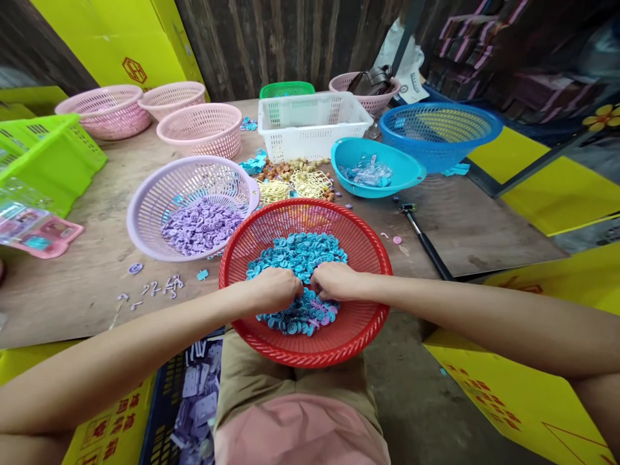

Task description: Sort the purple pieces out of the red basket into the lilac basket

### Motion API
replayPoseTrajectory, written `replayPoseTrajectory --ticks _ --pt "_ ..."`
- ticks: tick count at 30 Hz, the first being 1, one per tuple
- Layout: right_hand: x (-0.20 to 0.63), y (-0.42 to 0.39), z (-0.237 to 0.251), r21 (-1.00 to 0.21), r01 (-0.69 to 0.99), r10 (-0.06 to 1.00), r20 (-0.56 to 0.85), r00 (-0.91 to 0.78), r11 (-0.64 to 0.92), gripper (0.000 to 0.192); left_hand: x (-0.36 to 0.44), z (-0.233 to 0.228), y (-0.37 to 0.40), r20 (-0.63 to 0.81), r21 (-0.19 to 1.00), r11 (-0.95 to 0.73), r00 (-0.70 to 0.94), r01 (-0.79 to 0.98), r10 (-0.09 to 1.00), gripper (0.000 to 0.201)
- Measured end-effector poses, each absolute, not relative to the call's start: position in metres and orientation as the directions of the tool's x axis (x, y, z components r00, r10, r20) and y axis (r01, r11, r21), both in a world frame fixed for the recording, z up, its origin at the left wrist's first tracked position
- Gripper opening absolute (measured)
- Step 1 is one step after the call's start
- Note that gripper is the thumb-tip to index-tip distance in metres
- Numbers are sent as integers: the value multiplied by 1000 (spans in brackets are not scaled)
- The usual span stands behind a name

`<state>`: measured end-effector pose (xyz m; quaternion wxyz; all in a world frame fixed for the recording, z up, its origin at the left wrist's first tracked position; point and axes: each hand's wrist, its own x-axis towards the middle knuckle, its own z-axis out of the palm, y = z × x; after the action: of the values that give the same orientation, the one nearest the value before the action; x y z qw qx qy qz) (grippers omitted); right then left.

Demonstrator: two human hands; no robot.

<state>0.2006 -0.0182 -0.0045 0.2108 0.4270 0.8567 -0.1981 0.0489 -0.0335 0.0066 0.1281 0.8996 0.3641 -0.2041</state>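
A red plastic basket (358, 223) rests over my lap against the table edge. Inside it lies a heap of small round blue plastic pieces (305, 252), with a few purple pieces (323, 314) mixed in near the front. My left hand (278, 289) is in the basket with its fingers curled down into the blue pieces. Close beside it, my right hand (334, 281) is also closed, knuckles up, among the pieces. The fingertips of both hands are hidden, so what they grip cannot be made out.
A lilac basket (145, 223) of purple pieces stands left of the red one. Behind are yellow and brown parts (310, 184), a turquoise bowl (378, 187), a white crate (314, 135) and a blue basket (436, 145). A hammer (426, 245) lies right, at the table edge.
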Motion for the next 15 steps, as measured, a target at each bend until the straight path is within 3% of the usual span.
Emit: replayPoseTrajectory --ticks 6,12,15 --pt "209 -11 -9 -254 825 664 -496 -559 505 11 53 12 -31 -451 144 -633 620 760 642 36" --pt "240 -10 49 -607 669 557 -405 -725 430 18 62 10 -31 -432 200 -604 622 772 653 32" --pt "279 -26 83 -689 641 471 -466 -749 338 25 70 8 -32 -441 217 -613 637 760 632 32"
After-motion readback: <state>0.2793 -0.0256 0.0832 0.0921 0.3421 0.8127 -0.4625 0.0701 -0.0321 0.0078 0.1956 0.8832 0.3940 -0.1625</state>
